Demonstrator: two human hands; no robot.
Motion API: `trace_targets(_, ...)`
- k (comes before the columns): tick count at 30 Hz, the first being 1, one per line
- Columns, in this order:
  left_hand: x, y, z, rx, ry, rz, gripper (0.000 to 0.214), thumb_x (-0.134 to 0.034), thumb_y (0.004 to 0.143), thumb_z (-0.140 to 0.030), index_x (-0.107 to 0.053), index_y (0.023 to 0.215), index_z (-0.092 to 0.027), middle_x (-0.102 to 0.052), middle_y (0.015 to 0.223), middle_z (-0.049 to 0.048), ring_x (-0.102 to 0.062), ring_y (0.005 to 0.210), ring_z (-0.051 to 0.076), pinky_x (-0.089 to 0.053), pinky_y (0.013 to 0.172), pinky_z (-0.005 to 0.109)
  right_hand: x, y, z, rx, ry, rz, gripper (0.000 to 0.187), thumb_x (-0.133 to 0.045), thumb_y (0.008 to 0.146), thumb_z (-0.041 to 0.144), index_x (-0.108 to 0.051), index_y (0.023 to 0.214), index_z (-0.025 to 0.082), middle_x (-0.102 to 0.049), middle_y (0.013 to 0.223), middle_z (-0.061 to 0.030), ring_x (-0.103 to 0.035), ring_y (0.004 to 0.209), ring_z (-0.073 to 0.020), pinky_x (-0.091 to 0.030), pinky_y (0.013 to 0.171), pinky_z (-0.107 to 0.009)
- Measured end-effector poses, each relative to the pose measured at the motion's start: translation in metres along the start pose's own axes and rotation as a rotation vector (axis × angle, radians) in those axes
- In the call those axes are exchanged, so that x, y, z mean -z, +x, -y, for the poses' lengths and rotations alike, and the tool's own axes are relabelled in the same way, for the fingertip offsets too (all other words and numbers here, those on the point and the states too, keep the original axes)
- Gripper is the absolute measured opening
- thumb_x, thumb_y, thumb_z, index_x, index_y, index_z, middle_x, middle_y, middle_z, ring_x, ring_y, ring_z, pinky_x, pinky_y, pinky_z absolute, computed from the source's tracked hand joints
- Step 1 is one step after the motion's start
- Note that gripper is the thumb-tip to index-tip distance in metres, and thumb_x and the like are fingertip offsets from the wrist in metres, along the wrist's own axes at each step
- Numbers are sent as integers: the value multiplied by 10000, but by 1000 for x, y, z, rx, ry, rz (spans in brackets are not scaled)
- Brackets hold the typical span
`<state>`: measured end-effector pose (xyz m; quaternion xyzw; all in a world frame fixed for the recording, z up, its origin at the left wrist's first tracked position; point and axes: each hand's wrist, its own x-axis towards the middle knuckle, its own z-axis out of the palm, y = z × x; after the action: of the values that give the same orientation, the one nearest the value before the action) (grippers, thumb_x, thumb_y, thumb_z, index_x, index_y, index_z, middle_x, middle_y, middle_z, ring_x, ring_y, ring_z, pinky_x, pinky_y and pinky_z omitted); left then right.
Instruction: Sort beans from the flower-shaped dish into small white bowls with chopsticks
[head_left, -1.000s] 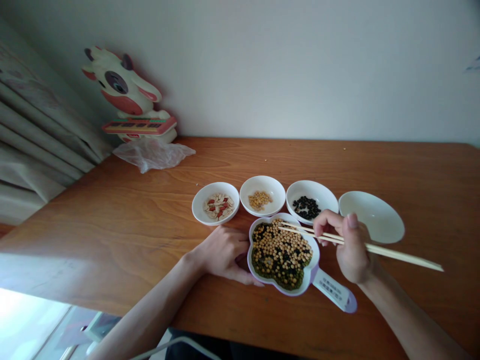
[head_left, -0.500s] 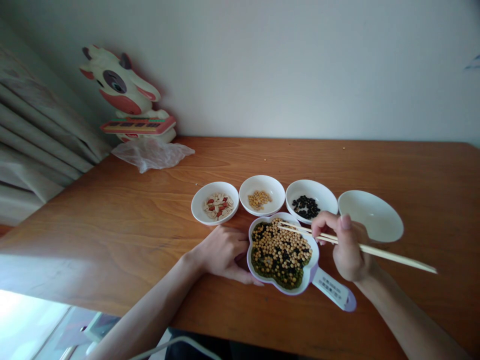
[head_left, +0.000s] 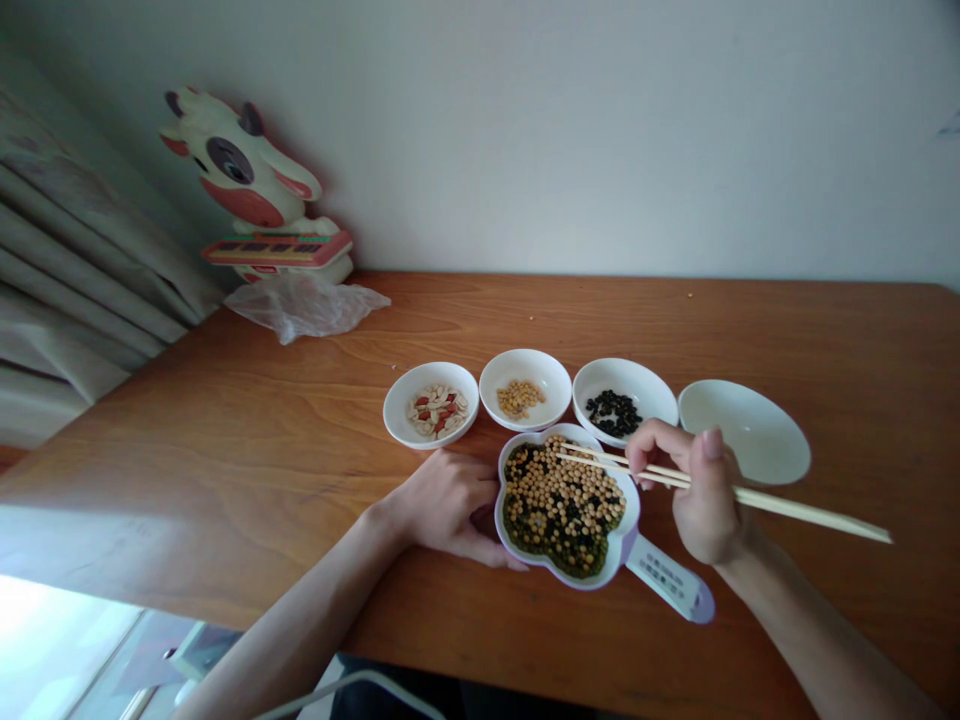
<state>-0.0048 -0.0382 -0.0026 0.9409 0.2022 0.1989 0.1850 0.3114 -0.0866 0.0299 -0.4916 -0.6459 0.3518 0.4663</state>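
A flower-shaped white bowl with a lilac rim and a handle (head_left: 634, 540) holds round yellow soybeans (head_left: 574, 480) over smaller green beans and dark ones. My left hand (head_left: 454, 510) lies against its left side, fingers curled and thumb along the lower edge, gripping it. Wooden chopsticks (head_left: 810, 513) are held in my right hand (head_left: 701, 490), above the bowl's right side. Their tips reach over the soybeans at the bowl's upper edge; whether a bean is pinched between them is too small to tell.
Behind stand white bowls: one with pale and red seeds (head_left: 439, 412), one with yellow kernels (head_left: 520, 398), one with black beans (head_left: 613, 410) and an empty bowl (head_left: 750, 435). A cow toy with a keyboard (head_left: 277, 250) and a plastic bag (head_left: 307, 308) are at the back left.
My right hand has shifted slightly right, and the chopsticks' rear ends have swung a little to the right. The tips stay near the bowl's upper edge. My left hand holds still.
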Motion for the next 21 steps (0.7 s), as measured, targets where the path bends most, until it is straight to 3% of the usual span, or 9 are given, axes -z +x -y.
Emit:
trace_targets(10,-1,-1,0,2,22,-4,669,-719,885,-807,-605,645,-193,-662,638,28,-570,529,142,-352,514,302,4,2,2,-28,-88,-16,804,-72,1098,704,-608,716,243,-575,645,-36,-528,623,-197,-394,609,-364)
trace_targets(21,-1,-1,1,10,6,17,610,-785,865,-751,-626,673,-194,-682,661,25,-596,557,148,-390,546,306,17,2,8,103,-122,61,746,-150,1108,696,-624,746,247,-602,673,-32,-561,629,-206,-399,605,-371)
